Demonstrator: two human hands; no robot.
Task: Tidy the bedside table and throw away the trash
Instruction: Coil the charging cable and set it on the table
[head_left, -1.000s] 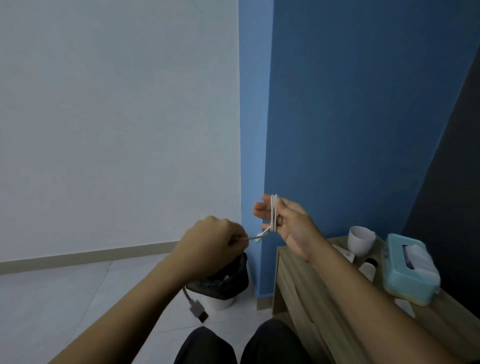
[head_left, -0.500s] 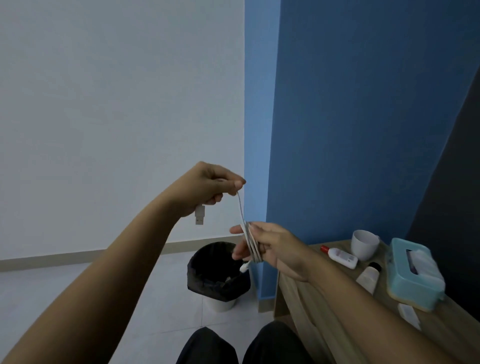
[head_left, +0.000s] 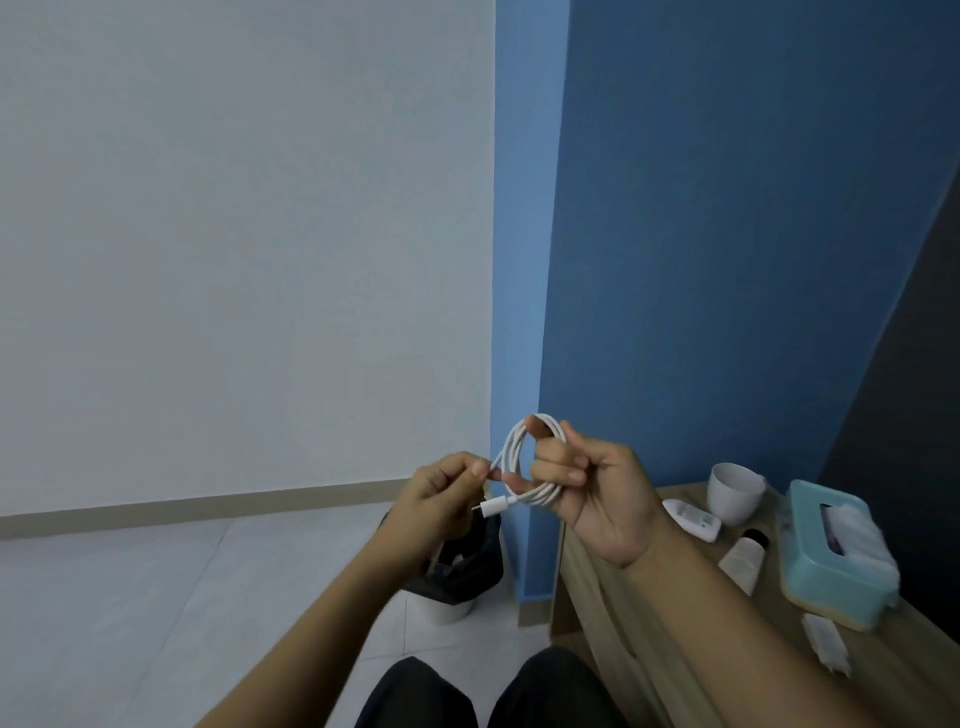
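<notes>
The smooth white cable (head_left: 511, 452) hung in a loose round coil in mid-air, just left of the pale wooden worktop (head_left: 909, 667). The right hand (head_left: 597, 499) had its fingers curled through and around the coil. The left hand (head_left: 441, 493) pinched one strand, and the plug end dangled just below. On the worktop stood a white cup (head_left: 735, 493), a teal tissue box (head_left: 826, 561) and a tube (head_left: 743, 558) lying flat. Beneath the hands, a bin (head_left: 462, 571) with a crinkled black liner stood on the tiled floor (head_left: 156, 597).
</notes>
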